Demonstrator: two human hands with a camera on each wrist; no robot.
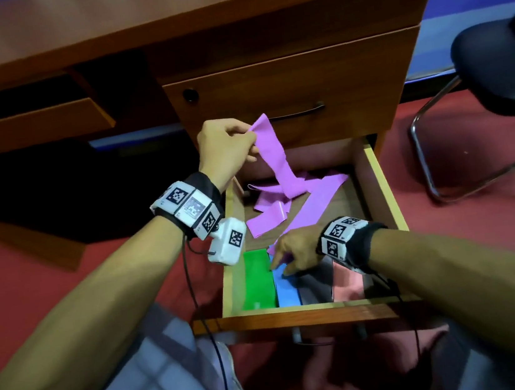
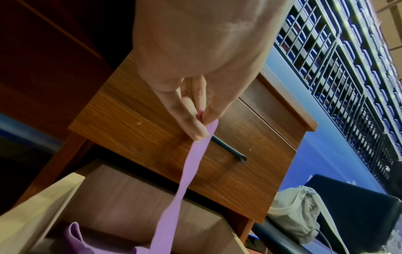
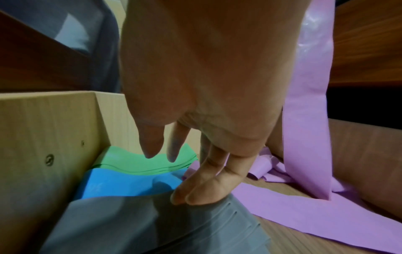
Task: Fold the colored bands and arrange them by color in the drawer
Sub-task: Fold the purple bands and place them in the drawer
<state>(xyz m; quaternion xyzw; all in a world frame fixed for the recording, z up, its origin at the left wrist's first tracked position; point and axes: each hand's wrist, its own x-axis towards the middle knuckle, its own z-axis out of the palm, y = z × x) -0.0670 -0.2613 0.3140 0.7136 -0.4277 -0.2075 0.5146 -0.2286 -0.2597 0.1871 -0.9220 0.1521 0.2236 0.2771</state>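
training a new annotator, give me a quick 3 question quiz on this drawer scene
1. True or false: the left hand pinches the raised end of the purple band.
2. Which folded band lies nearest the drawer's left wall: A green, B blue, C grey?
3. Fill in: the right hand has its fingertips down on the folded ____ band.

Key
1. True
2. A, the green band
3. grey: the grey band, beside the blue band

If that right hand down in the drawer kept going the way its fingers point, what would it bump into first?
Probably the folded gray band: the right hand has fingertips at or just above it.
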